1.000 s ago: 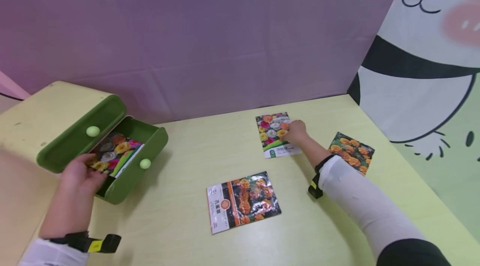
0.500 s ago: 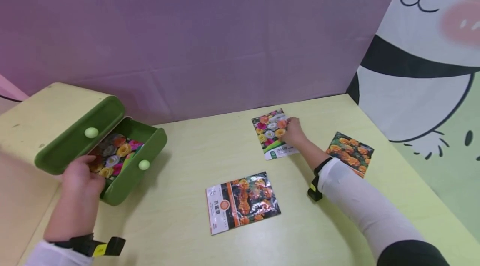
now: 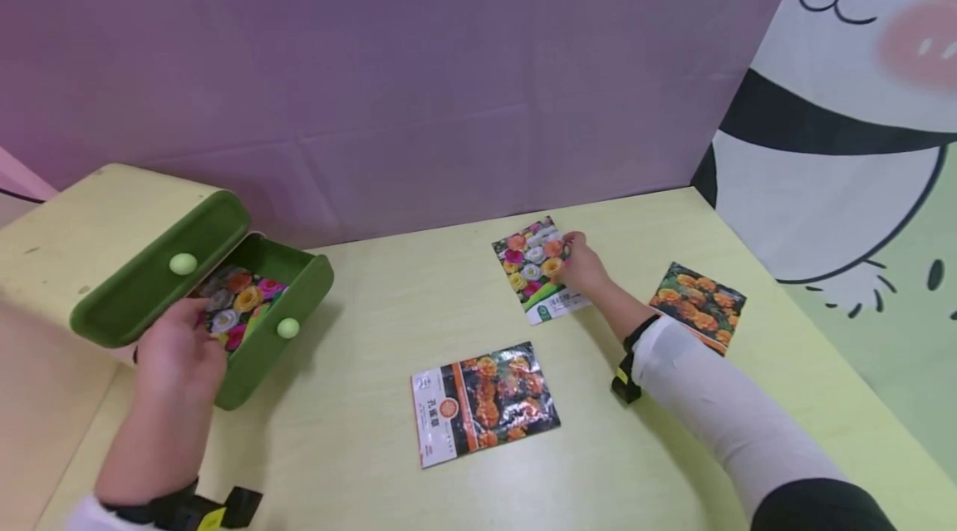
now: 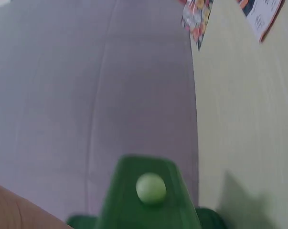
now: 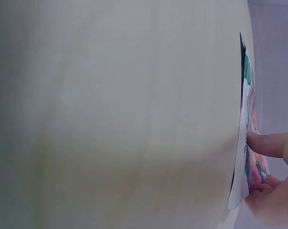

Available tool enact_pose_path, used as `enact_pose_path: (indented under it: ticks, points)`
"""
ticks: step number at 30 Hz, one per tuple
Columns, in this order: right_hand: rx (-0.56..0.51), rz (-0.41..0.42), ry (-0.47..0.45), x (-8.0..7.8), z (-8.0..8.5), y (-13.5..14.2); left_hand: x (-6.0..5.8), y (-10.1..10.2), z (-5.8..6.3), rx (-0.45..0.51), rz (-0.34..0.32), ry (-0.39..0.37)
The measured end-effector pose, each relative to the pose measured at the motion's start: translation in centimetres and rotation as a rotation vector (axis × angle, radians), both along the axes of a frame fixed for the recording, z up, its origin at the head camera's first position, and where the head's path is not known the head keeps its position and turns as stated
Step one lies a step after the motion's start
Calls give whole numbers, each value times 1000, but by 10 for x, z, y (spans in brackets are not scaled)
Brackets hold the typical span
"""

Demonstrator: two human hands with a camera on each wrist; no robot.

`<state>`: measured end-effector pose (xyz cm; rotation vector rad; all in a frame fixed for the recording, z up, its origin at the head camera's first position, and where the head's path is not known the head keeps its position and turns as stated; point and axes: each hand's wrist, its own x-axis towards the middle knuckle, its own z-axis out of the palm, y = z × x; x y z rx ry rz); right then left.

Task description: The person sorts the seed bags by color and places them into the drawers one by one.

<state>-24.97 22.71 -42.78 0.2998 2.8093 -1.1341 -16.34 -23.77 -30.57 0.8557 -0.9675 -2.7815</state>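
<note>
My left hand (image 3: 179, 348) reaches into the pulled-out green drawer (image 3: 317, 277), fingertips at the near edge of a colourful flower seed packet (image 3: 247, 298) lying inside. Whether they pinch the packet I cannot tell. Toward the back of the table, my right hand (image 3: 583, 265) pinches the right edge of another flower seed packet (image 3: 531, 272) between thumb and curled fingers. In the right wrist view, the thumb (image 5: 268, 144) lies on that packet's face, and its lower edge tilts up slightly from the table.
Two marigold seed packets lie on the table: one (image 3: 486, 404) front and centre, another (image 3: 699, 307) beyond my right forearm. The cream-topped cabinet (image 3: 112, 223) stands at the left, its upper drawer knob (image 3: 183, 264) above the pulled-out drawer. A purple cloth (image 3: 419, 82) hangs behind.
My right hand has slid its packet a little left, turning it. The packet in the drawer has settled lower, and my left hand has then shifted right over it.
</note>
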Motion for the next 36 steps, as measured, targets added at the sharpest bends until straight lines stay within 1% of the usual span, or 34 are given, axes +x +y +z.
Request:
enact_pose_path:
  ticks: [2,3,7,9,11,13,15,19,21,24,26,29,33,36]
  points:
    - [32,9,16,1,1,1,7,15,3,-110,-36,51]
    - [44,12,24,1,1,1,11,23,4,-183,-48,73]
    - [79,28,44,3,3,2,19,51,6,-464,-73,135]
    - [64,37,46,4,3,2,20,63,5,-541,-62,164]
    - [42,42,47,4,1,3,20,72,3,-582,-73,207]
    - [19,39,45,4,0,4,20,81,0,-599,-98,254]
    - [0,26,38,3,-1,7,18,91,-3,-596,-133,298]
    - [-73,-7,5,1,-1,14,13,112,-10,-594,-203,353]
    - [-145,-27,-9,0,1,17,11,123,-14,-599,-250,366]
    - [-256,-53,-18,0,9,19,6,138,-23,-592,-326,390]
    - [-326,-63,-19,2,16,16,3,146,-28,-591,-375,376]
    - [-395,-61,-8,5,29,10,1,154,-36,-560,-432,355]
    - [-486,-36,3,11,46,-1,-1,161,-42,-500,-480,340]
    - [-562,-14,-8,18,58,-12,-3,165,-46,-458,-520,334]
